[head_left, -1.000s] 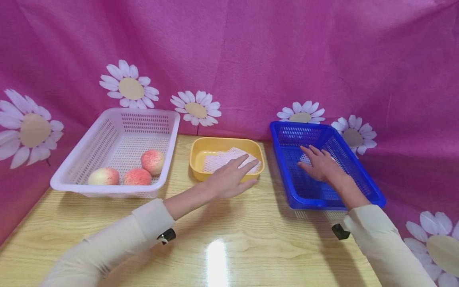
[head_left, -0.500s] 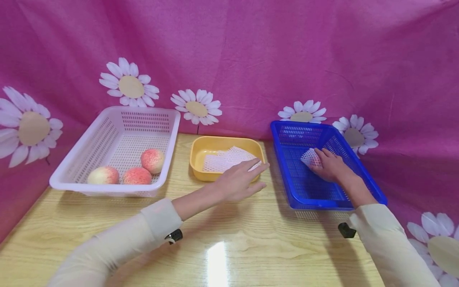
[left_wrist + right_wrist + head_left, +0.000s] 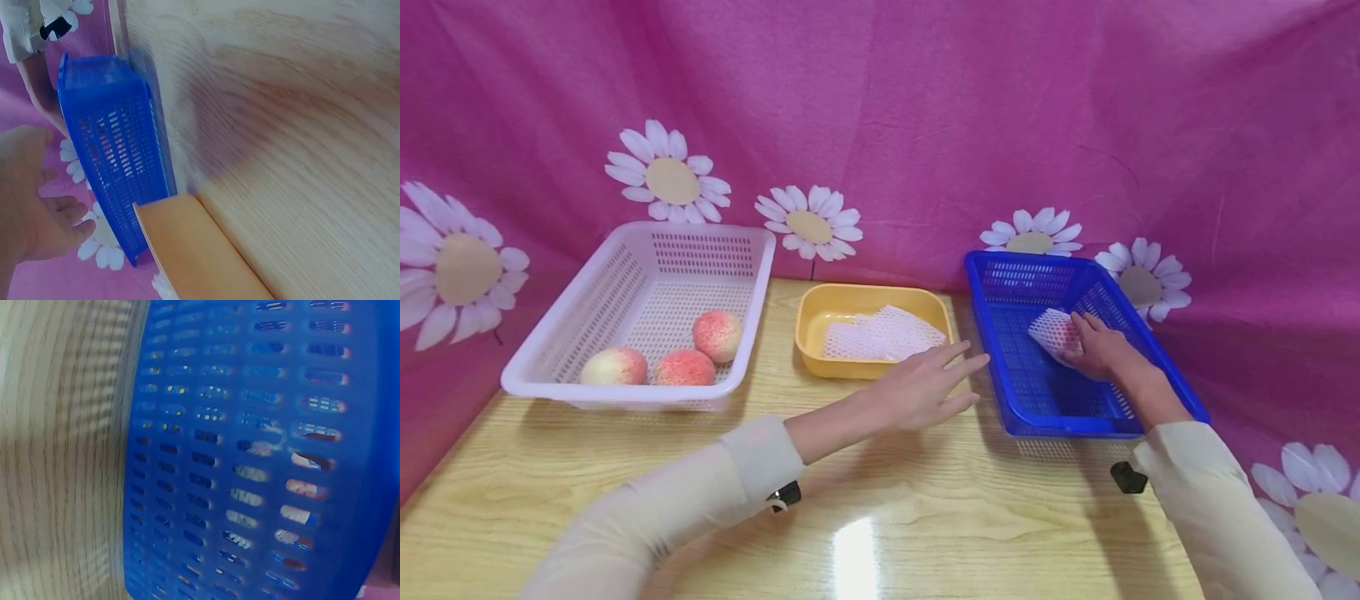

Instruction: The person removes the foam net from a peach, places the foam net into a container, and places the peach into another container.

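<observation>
My right hand [image 3: 1103,348] reaches into the blue basket [image 3: 1009,408]. Its thumb and fingers grip the right side of a peach wrapped in a white foam net [image 3: 1054,333]. That hand is mostly hidden behind the basket's slotted wall [image 3: 206,456] in the right wrist view. In front of the yellow tray [image 3: 838,368], my left hand [image 3: 921,390] hovers over the table with fingers spread and nothing held; its fingertips point toward the blue basket. Flat white foam nets [image 3: 883,335] lie in the yellow tray.
A white basket [image 3: 553,389] on the left contains a pale peach [image 3: 615,367], a red peach [image 3: 686,367] and another peach [image 3: 717,337]. The wooden table [image 3: 940,517] extends toward me. A pink curtain with daisies [image 3: 895,125] hangs behind the containers.
My right hand went from open fingers above the wrapped peach to a grip on its right side. My left hand moved right, away from over the yellow tray.
</observation>
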`<state>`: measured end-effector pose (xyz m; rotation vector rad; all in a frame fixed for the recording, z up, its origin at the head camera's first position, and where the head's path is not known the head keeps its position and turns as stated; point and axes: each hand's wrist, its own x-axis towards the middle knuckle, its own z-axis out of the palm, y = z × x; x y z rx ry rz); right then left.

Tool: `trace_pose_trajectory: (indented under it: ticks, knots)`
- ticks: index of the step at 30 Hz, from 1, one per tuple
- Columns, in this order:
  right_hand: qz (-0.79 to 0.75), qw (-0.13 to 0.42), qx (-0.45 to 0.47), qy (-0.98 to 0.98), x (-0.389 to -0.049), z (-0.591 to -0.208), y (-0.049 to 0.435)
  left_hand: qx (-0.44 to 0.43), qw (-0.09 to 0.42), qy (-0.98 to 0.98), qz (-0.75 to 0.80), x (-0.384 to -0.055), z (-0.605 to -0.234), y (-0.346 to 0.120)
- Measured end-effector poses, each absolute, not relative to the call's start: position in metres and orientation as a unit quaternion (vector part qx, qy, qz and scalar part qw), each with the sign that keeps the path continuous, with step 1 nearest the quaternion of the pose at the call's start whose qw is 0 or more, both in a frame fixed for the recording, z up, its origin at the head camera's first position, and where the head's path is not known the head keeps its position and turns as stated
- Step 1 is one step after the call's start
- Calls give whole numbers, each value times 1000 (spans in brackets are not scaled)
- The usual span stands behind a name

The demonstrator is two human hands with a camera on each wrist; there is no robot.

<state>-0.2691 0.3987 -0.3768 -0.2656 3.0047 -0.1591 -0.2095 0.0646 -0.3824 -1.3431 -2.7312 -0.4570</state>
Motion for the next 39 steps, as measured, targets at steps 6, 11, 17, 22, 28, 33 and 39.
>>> trace_pose_trajectory:
  ticks: [6, 11, 17, 22, 28, 33, 39]
  knots:
    - [-63, 68, -81, 992, -268, -377, 402, -447, 39, -884, -128, -207, -385, 80]
    - [-69, 41, -92, 992, -268, -379, 403, -465, 61, -877, -102, -206, -387, 90]
    - [-78, 10, -99, 992, -271, -380, 401, -476, 83, -872, -85, -207, -391, 101]
    - [-90, 11, -90, 992, -272, -381, 405, -489, 103, -864, -65, -210, -394, 111]
    - [-106, -3, -92, 990, -269, -383, 414, -506, 139, -850, -49, -211, -396, 118]
    - [-119, 0, -82, 990, -268, -385, 418, -519, 149, -841, -35, -213, -396, 123]
    - [-105, 23, -75, 991, -267, -384, 418, -533, 128, -836, -30, -219, -397, 127]
